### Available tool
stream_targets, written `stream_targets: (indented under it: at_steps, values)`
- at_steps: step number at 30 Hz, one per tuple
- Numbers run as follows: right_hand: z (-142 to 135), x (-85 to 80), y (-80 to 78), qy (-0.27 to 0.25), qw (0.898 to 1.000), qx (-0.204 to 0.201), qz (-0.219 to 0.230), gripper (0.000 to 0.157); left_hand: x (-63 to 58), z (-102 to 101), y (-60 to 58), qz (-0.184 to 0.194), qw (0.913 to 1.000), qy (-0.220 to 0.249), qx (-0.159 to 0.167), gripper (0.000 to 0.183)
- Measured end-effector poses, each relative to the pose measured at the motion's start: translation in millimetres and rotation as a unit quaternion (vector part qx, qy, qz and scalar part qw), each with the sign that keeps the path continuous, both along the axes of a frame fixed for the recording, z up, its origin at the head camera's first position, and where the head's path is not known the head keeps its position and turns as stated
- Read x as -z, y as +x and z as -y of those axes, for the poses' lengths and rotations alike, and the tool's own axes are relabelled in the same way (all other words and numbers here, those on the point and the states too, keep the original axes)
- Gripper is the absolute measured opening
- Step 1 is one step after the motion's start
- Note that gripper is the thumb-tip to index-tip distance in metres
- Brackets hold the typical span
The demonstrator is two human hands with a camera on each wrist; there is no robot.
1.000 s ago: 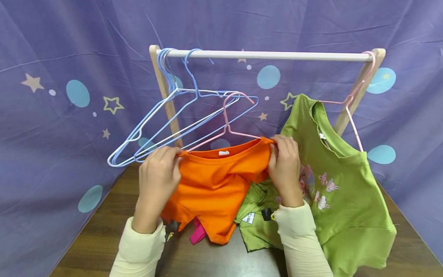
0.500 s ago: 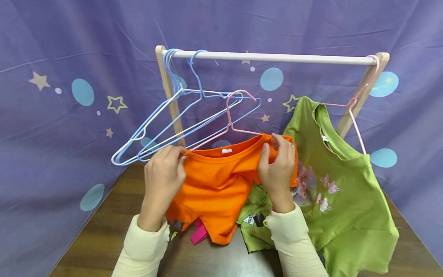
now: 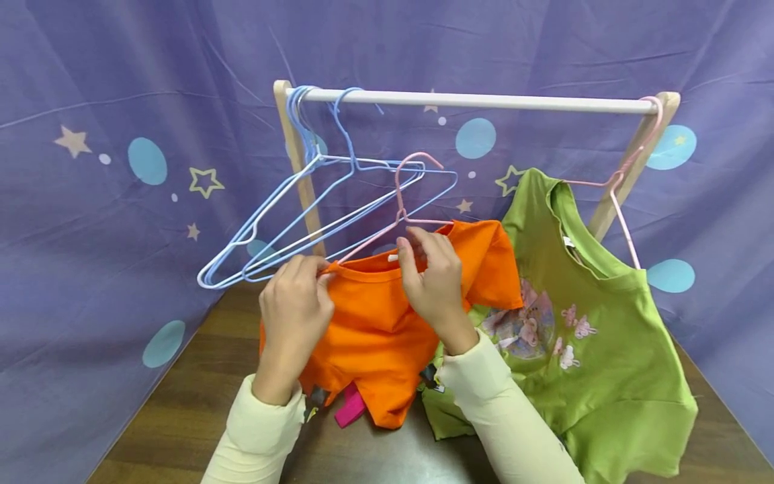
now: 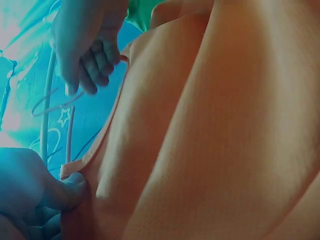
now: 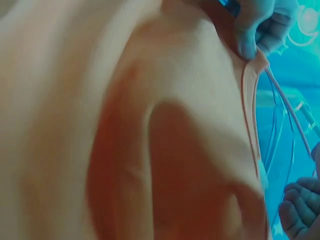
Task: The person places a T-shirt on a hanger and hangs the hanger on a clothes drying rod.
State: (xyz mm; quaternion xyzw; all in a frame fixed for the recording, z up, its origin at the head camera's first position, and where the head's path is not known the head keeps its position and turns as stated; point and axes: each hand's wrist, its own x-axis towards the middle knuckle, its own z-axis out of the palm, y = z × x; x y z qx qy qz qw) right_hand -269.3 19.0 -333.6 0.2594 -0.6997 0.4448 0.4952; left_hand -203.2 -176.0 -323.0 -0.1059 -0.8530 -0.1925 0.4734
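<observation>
An orange T-shirt [image 3: 369, 323] hangs on a pink wire hanger [image 3: 399, 195], whose hook stands free above the neckline. With thumb and fingers, my left hand [image 3: 296, 309] pinches the shirt at the left end of its neckline, beside the hanger's arm; the left wrist view shows the thumb [image 4: 75, 187] pressing the fabric. In front of the neckline, just below the hanger's neck, is my right hand [image 3: 434, 282], its thumb and fingers loosely bent and apart. The left wrist view shows nothing between the right fingers [image 4: 92, 70]. The shirt's right sleeve [image 3: 492, 265] drapes beyond that hand.
A rack with a white rail [image 3: 484, 101] stands behind. Several blue and white hangers [image 3: 338, 181] hang at its left end; a green shirt [image 3: 605, 336] hangs from a pink hanger at the right. A magenta strip [image 3: 351, 407] lies under the orange shirt on the brown table [image 3: 181, 417].
My right hand has let go of the right shoulder and moved left to the hanger's neck. The right shoulder and sleeve now spread out on the hanger. My left hand keeps its pinch.
</observation>
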Motion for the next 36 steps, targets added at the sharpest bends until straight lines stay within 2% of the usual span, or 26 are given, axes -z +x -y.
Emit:
stream_targets:
  at_steps: [5, 10, 13, 16, 18, 19, 21, 23, 28, 29, 31, 32, 36]
  values:
    - [14.0, -6.5, -3.7, 0.014, 0.999, -0.033, 0.041, 0.028, 2.4, -2.1, 1.5, 0.005, 0.9998, 0.015, -0.011, 0.01]
    - [22.3, -12.3, -6.3, 0.014, 0.997, -0.046, 0.063, 0.028, 4.3, -4.3, 1.4, 0.007, 0.9993, 0.029, -0.021, 0.009]
    - [25.2, -16.2, -6.7, 0.001, 0.995, -0.065, 0.078, 0.024, 5.2, -6.1, 1.2, 0.006, 0.9988, 0.039, -0.028, 0.009]
    - [28.4, -20.3, -6.4, -0.035, 0.986, -0.104, 0.121, 0.022, 6.5, -8.7, 1.0, 0.007, 0.9984, 0.043, -0.035, 0.008]
    - [30.9, -24.1, -5.3, -0.082, 0.971, -0.15, 0.166, 0.021, 7.4, -10.9, 0.9, 0.01, 0.9983, 0.045, -0.037, 0.008]
    - [32.3, -26.0, -4.4, -0.113, 0.959, -0.179, 0.187, 0.022, 8.0, -12.0, 0.6, 0.011, 0.9983, 0.044, -0.037, 0.008]
    - [34.9, -30.1, -2.6, -0.178, 0.93, -0.231, 0.225, 0.021, 8.5, -14.1, 0.5, 0.015, 0.9983, 0.043, -0.036, 0.008]
    - [37.6, -34.2, 0.1, -0.242, 0.896, -0.272, 0.255, 0.021, 8.4, -16.1, 0.9, 0.02, 0.9985, 0.041, -0.031, 0.008]
    - [42.7, -41.9, 6.3, -0.362, 0.816, -0.328, 0.308, 0.024, 6.7, -20.2, 3.6, 0.037, 0.9986, 0.036, -0.015, 0.011]
    - [43.3, -43.0, 7.0, -0.378, 0.805, -0.334, 0.313, 0.024, 6.3, -20.9, 4.2, 0.039, 0.9985, 0.035, -0.012, 0.012]
    - [43.9, -44.9, 8.1, -0.395, 0.795, -0.338, 0.314, 0.022, 6.0, -21.7, 4.7, 0.043, 0.9984, 0.035, -0.004, 0.012]
    - [43.9, -45.4, 8.4, -0.395, 0.796, -0.335, 0.313, 0.022, 5.9, -21.9, 5.0, 0.044, 0.9984, 0.035, -0.001, 0.013]
    - [42.3, -47.0, 8.5, -0.371, 0.825, -0.309, 0.293, 0.02, 4.1, -22.4, 6.2, 0.046, 0.9982, 0.034, 0.018, 0.013]
